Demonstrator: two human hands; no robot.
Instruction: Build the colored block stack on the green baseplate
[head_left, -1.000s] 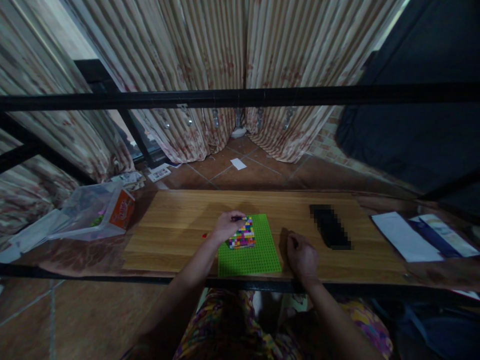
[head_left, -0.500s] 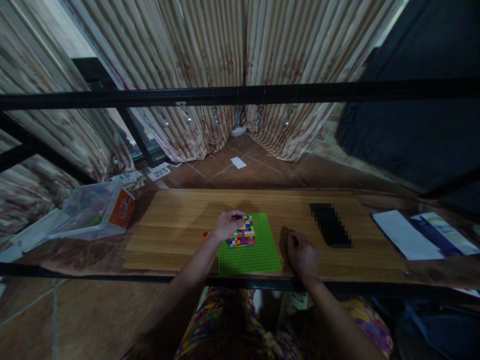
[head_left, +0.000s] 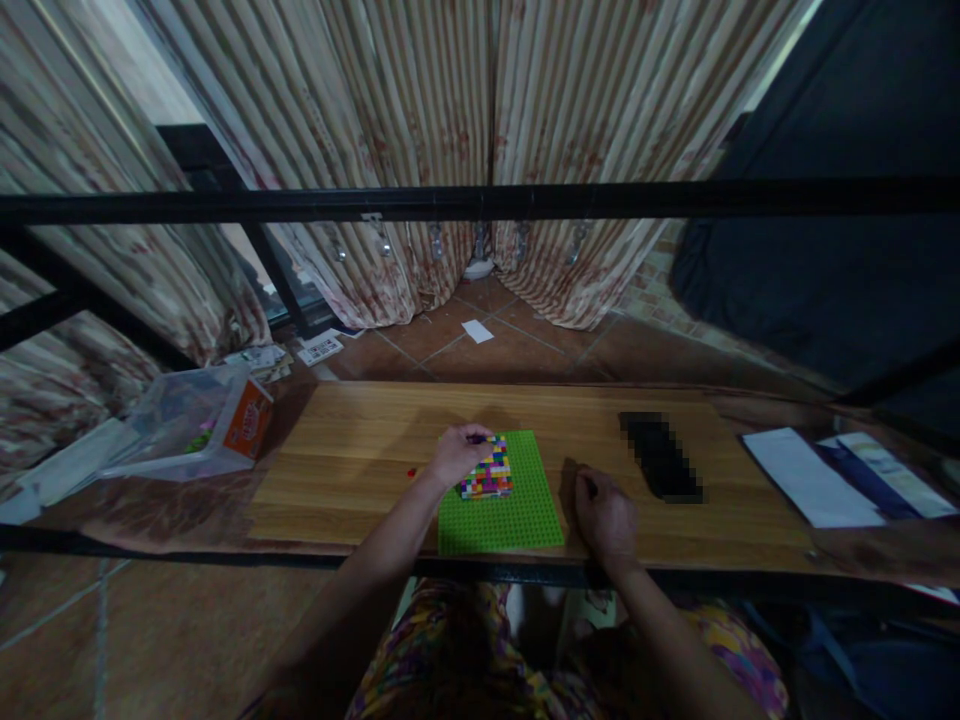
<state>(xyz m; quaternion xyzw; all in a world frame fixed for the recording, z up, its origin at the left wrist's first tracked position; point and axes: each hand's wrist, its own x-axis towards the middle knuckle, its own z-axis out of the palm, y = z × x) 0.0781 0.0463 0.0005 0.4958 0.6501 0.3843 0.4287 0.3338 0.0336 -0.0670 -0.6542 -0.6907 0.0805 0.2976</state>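
A block of many-coloured toy bricks [head_left: 491, 480] is built up on a green studded baseplate [head_left: 517, 525]. My left hand [head_left: 457, 453] reaches over the back left of the block. Its fingers are pinched together at the far top edge, and what is between them is too small to make out. To the right of the baseplate, my right hand [head_left: 607, 510] lies on the wooden board, loosely curled, with nothing visible in it. A small red piece [head_left: 412, 472] lies on the board, left of my left hand.
A clear plastic box [head_left: 180, 410] with an orange label stands at the left, a few coloured pieces inside. A blurred-out black object [head_left: 664, 455] lies right of my right hand. White paper [head_left: 806, 475] is farther right. A dark metal rail [head_left: 480, 203] crosses behind the board [head_left: 337, 440].
The whole view has shifted slightly, so everything sits a little lower. Both hands keep nearly the same place relative to the bricks and baseplate.
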